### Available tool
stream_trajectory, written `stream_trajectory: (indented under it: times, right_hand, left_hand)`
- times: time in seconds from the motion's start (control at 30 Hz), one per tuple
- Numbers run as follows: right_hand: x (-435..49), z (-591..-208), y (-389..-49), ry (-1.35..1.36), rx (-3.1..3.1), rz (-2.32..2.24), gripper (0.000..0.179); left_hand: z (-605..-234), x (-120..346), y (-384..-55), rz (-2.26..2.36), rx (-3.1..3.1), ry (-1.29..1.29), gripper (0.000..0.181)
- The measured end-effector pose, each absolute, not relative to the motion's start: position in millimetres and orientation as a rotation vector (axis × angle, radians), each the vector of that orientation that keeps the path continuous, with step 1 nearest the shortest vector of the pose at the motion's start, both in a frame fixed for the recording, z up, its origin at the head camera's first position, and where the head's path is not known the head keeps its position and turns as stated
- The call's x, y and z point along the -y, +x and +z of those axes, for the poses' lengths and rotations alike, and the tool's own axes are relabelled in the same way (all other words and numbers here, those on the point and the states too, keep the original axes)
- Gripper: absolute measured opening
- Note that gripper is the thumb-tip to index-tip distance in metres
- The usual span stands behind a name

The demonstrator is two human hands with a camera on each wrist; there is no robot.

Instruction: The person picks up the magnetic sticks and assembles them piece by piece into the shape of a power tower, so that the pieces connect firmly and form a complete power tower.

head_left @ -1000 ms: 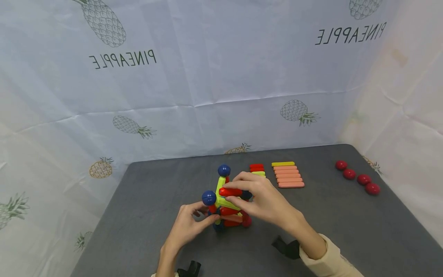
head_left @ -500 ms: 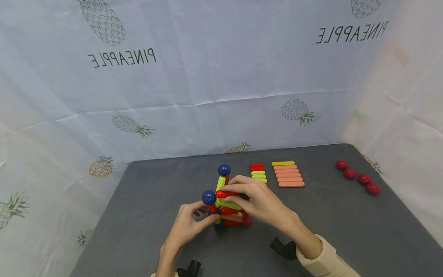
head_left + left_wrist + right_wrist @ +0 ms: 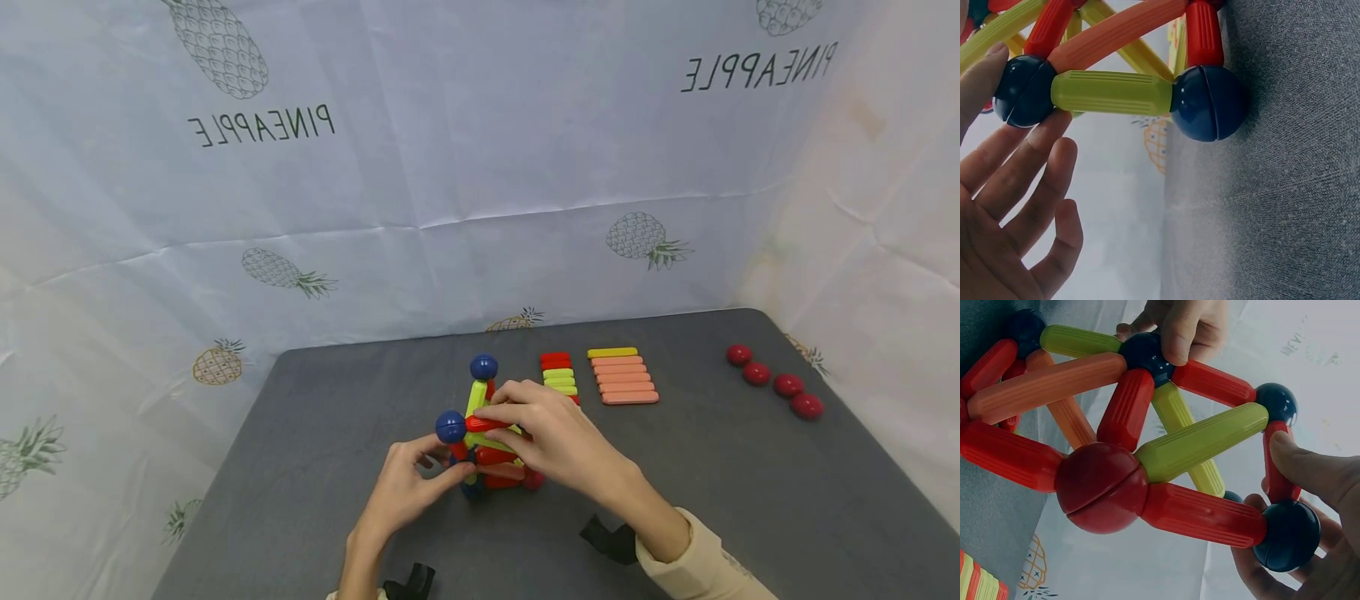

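A frame of magnetic balls and rods (image 3: 480, 442) stands in front of me, built from blue and red balls joined by red, yellow-green and orange rods. My left hand (image 3: 408, 487) holds a blue ball (image 3: 1025, 90) at its left side, thumb and fingertips on opposite sides. Near the top, my right hand (image 3: 555, 437) pinches a short red rod (image 3: 1280, 475). In the right wrist view that rod meets a blue ball (image 3: 1276, 403) at one end and another blue ball (image 3: 1288, 536) at the other. The right hand covers part of the frame in the head view.
Behind the frame lie short red and yellow-green rods (image 3: 558, 375) in a row. Longer orange rods (image 3: 626, 379) with a yellow rod (image 3: 612, 353) lie beside them. Several red balls (image 3: 787, 385) line the right side of the dark table (image 3: 337, 400). A pineapple-print cloth (image 3: 465, 167) hangs behind.
My right hand has moved left with the red rod, bringing its end up to the upper left blue ball. The left hand keeps its hold on the frame.
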State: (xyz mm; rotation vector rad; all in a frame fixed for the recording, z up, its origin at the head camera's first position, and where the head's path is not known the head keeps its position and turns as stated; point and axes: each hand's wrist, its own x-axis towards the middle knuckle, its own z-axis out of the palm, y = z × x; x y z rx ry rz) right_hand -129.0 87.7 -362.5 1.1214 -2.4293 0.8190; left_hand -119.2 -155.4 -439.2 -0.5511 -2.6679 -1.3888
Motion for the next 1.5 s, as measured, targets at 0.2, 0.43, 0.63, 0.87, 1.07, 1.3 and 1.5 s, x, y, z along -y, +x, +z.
stream_trajectory:
  times: [0.2, 0.43, 0.63, 0.87, 1.07, 1.3, 1.5]
  right_hand:
    - [-88, -362, -125, 1.101, 2.422, 0.836, 0.028]
    - [-89, -363, -116, 1.141, 2.385, 1.115, 0.039]
    - [-93, -372, -119, 1.159, 2.197, 1.256, 0.03]
    - [-123, -396, -161, 0.636, 2.239, 1.097, 0.016]
    - [-139, -440, -183, 0.573, 2.708, 0.693, 0.019]
    - [-145, -459, -184, 0.615, 2.866, 0.588, 0.018]
    - [-143, -465, -185, 0.595, 2.893, 0.601, 0.018]
  left_hand:
    - [-438, 158, -120, -1.381, 2.671, -0.532, 0.025]
    - [-435, 163, -121, -1.298, 2.591, -0.274, 0.021]
    - [-437, 163, -121, -1.213, 2.479, -0.246, 0.03]
    - [-434, 156, -113, -1.365, 2.762, -0.371, 0.105]
    - [-439, 132, -111, -1.402, 2.826, -0.187, 0.137]
    - [-441, 125, -112, -1.361, 2.814, -0.103, 0.131]
    - [-438, 128, -112, -1.298, 2.848, -0.109, 0.127]
